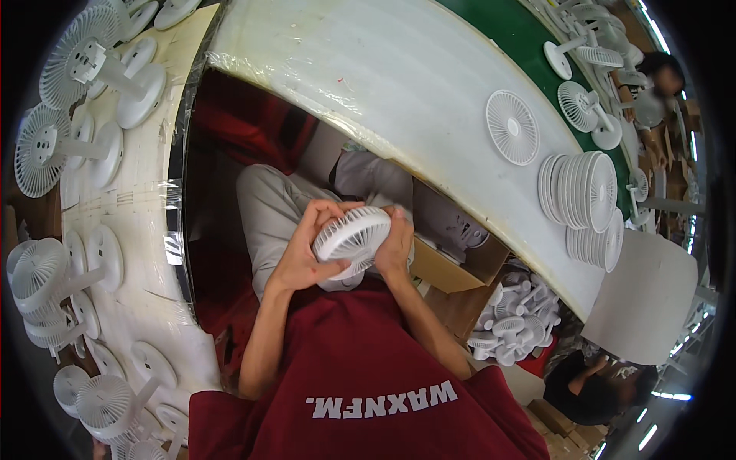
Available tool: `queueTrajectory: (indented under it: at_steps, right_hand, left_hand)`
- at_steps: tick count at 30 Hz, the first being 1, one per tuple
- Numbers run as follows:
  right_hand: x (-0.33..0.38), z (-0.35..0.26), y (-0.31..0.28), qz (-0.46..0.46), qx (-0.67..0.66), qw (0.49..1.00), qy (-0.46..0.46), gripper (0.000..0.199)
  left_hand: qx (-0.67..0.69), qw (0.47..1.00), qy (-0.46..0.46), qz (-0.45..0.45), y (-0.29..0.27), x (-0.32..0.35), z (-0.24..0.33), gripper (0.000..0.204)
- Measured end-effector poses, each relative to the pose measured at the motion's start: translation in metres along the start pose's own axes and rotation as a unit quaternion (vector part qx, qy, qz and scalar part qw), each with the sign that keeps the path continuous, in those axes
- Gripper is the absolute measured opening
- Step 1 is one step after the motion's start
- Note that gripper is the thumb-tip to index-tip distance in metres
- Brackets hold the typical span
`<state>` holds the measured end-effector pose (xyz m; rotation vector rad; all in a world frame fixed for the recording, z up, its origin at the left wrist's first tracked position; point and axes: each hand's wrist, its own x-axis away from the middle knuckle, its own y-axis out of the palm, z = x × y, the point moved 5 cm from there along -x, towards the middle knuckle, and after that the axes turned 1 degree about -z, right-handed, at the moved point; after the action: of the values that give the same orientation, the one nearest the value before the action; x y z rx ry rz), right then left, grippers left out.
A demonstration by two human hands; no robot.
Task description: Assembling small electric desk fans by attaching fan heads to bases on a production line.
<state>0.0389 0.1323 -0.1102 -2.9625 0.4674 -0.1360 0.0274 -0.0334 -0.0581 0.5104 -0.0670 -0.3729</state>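
A white fan head (354, 234) with a ribbed round grille is held above my lap, tilted on its edge. My left hand (304, 247) wraps its left side, fingers over the top and thumb across the lower front. On the other side my right hand (395, 242) grips the rim, its fingers partly hidden behind the fan head. Inside the grille the blades cannot be made out clearly. On the white worktop to the right lies a single round fan grille (513, 127), and beyond it a stack of grilles (576, 191).
Several assembled white fans (103, 405) stand on the left table (146, 230). A green conveyor belt (510, 31) runs behind the worktop (368, 69). Right of my lap are an open cardboard box (452, 268) and a heap of white fan parts (514, 318). Another person (590, 387) is at lower right.
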Motion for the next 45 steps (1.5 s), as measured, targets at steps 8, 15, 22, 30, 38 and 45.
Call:
queueTrajectory:
  at_steps: [8,15,22,30,38,45]
  right_hand:
    - [-0.028,-0.05,0.004,-0.152,0.18,0.964,0.124,0.055]
    - [-0.032,-0.071,0.045,-0.183,0.25,0.95,-0.032,0.051]
    - [0.002,-0.083,0.111,-0.35,0.337,0.78,-0.395,0.087]
    - [0.012,-0.037,0.151,-0.369,0.303,0.764,-0.434,0.089]
    - [0.039,-0.025,0.158,-0.358,0.428,0.747,-0.362,0.084]
    - [0.047,-0.025,0.149,-0.297,0.418,0.792,-0.33,0.083]
  left_hand:
    - [0.121,0.977,-0.166,-0.047,-0.01,-0.032,0.0,0.084]
    - [0.155,0.981,-0.111,-0.028,-0.055,-0.026,-0.012,0.087]
    - [0.316,0.944,-0.027,0.096,-0.113,0.002,-0.022,0.076]
    - [0.4,0.89,-0.048,0.213,-0.14,0.029,-0.048,0.059]
    - [0.404,0.879,-0.038,0.25,-0.143,0.051,-0.084,0.052]
    - [0.392,0.882,-0.05,0.256,-0.143,0.055,-0.09,0.049]
